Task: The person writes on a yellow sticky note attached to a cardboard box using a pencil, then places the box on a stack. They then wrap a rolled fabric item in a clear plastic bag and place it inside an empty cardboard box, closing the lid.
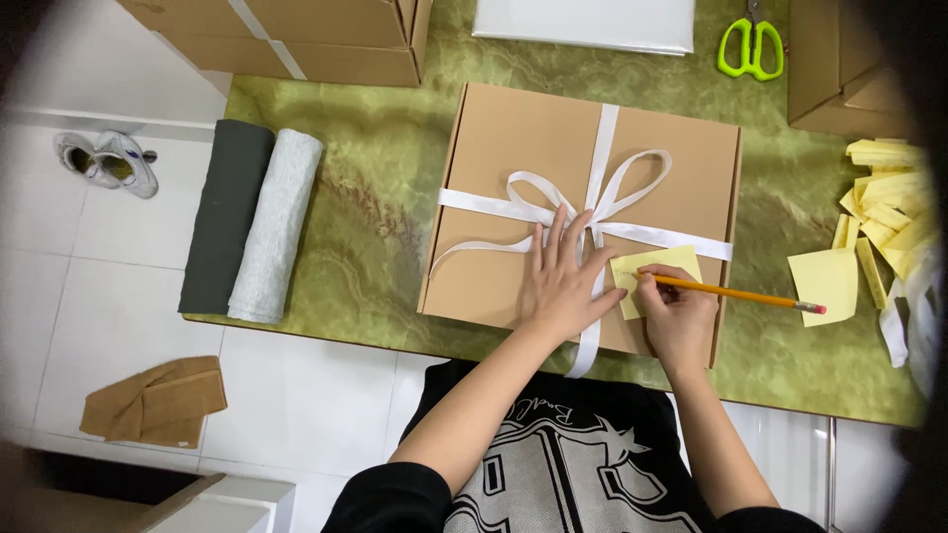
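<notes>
A flat brown cardboard box [523, 148] lies on the green table, tied with a white ribbon [602, 148] in a bow. A yellow sticky note [681, 262] is stuck on the box lid near its front right corner. My left hand [565, 281] lies flat on the lid with fingers spread, over the ribbon beside the note. My right hand [676, 316] grips an orange pencil [741, 294] whose tip touches the note's left part.
The green marbled table [375, 227] carries two rolled cloths, dark [225, 217] and light grey [276, 227], at its left end. More cardboard boxes [296, 35] stand at the back. Green scissors [750, 44] lie at the back right, loose yellow notes [879, 217] at the right.
</notes>
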